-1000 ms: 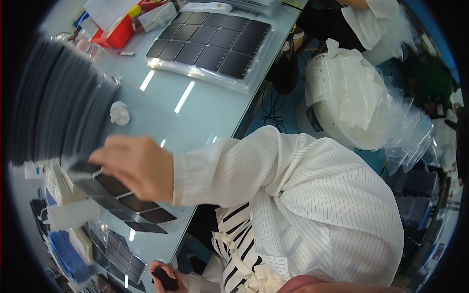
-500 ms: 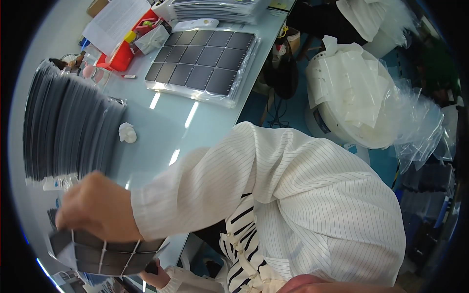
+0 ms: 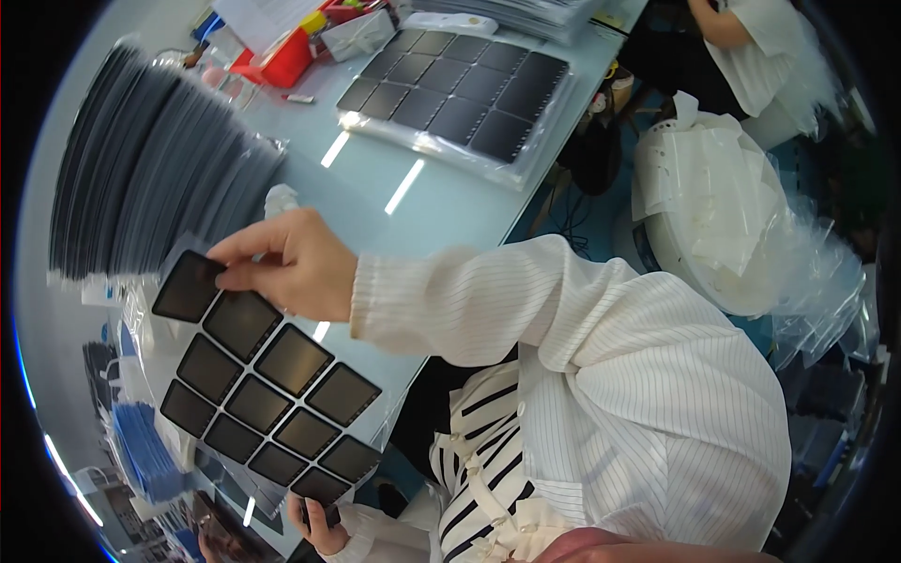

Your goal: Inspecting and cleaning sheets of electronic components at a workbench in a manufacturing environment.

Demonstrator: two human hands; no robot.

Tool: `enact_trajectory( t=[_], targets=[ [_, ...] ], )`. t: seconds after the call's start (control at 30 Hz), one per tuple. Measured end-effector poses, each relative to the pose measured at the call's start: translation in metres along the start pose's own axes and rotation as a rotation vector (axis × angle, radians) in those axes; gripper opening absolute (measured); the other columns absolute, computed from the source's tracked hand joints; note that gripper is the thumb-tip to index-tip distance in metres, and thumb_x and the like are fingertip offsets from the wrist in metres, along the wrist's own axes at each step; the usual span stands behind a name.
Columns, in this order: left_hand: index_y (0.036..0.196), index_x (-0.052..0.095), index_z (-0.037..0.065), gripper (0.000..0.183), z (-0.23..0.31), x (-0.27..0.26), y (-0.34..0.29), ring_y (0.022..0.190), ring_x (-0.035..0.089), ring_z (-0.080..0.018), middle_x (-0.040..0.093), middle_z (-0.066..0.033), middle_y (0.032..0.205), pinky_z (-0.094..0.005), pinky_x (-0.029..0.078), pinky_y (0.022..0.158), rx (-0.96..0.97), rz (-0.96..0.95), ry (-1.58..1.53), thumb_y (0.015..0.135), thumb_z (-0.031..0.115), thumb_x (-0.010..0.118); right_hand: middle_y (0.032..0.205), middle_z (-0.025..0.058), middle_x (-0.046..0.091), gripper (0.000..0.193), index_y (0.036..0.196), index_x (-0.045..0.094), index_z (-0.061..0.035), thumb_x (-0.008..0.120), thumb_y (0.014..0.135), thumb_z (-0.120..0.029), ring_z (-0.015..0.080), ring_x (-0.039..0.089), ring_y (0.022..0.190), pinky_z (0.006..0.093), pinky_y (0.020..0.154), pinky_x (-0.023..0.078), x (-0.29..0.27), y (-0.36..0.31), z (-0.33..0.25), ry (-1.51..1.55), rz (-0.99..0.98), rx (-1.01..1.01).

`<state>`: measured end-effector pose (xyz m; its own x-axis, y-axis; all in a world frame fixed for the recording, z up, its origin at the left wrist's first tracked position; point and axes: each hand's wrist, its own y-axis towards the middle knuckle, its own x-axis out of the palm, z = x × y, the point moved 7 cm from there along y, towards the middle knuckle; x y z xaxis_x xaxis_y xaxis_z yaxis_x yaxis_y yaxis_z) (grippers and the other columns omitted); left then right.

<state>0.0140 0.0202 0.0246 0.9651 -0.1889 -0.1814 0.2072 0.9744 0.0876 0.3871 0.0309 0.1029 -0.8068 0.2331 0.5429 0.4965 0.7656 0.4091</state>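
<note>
Head view shows me the right hand (image 3: 298, 267) pinching a clear sheet of dark rounded squares (image 3: 258, 403) by one corner, the sheet hanging tilted below that hand. My left hand (image 3: 321, 533), close by the sheet's lower edge, curls around a small black object (image 3: 331, 514). Just above the right hand, a crumpled white wad (image 3: 281, 198) rests on the table (image 3: 361, 211); a tall stack of dark sheets (image 3: 155, 174) stands beyond its fingertips.

Tbh can't read a single word or number in this shot. The white paper sheet (image 3: 258, 17) toward the far edge of the desk (image 3: 361, 211) is too washed out, and the dark label (image 3: 646, 247) on the white bucket (image 3: 674, 270) past the near edge is just a blurry patch.
</note>
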Motion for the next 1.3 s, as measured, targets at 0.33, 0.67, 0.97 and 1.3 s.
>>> enact_trajectory(
  t=[0.33,0.67,0.97,1.3],
  targets=[
    [0.077,0.049,0.000,0.041,0.005,-0.002,-0.036,0.057,0.043,-0.0145,0.050,-0.0111,0.066,-0.0245,0.033,0.051,-0.059,-0.388,0.016,0.089,0.039,0.051,0.078,0.0077,0.067,0.028,0.109,0.063,-0.0006,0.066,0.083,-0.011,0.0038,0.046,0.044,0.0186,0.038,0.033,-0.027,-0.004,0.034,-0.049,0.051,0.194],
    [0.085,0.048,0.005,0.041,-0.010,-0.179,-0.120,0.058,0.031,-0.0122,0.037,-0.0057,0.069,-0.0217,0.027,0.043,0.080,0.354,-0.636,0.093,0.045,0.042,0.113,0.0126,0.062,0.030,0.120,0.056,-0.0022,0.056,0.089,-0.005,0.0020,0.041,0.051,0.0149,0.043,0.029,-0.093,0.003,0.024,-0.340,-0.046,0.007],
    [0.088,0.051,0.003,0.042,-0.159,-0.212,-0.205,0.061,0.034,-0.0164,0.044,-0.0085,0.076,-0.0258,0.027,0.048,-0.274,1.029,-1.196,0.087,0.045,0.051,0.060,-0.0012,0.043,0.022,0.109,0.065,-0.0022,0.054,0.091,-0.008,0.0072,0.030,0.051,0.0231,0.048,0.023,-0.091,0.016,0.013,-0.664,-0.129,0.028],
    [0.092,0.052,0.003,0.048,-0.157,-0.228,-0.199,0.059,0.034,-0.0158,0.047,-0.0101,0.078,-0.0248,0.027,0.047,-0.354,1.018,-0.920,0.088,0.051,0.045,0.073,0.0055,0.061,0.015,0.099,0.060,0.0001,0.061,0.086,-0.008,0.0068,0.033,0.040,0.0189,0.034,0.024,-0.032,0.002,0.002,-0.532,-0.026,0.055]
  ],
)
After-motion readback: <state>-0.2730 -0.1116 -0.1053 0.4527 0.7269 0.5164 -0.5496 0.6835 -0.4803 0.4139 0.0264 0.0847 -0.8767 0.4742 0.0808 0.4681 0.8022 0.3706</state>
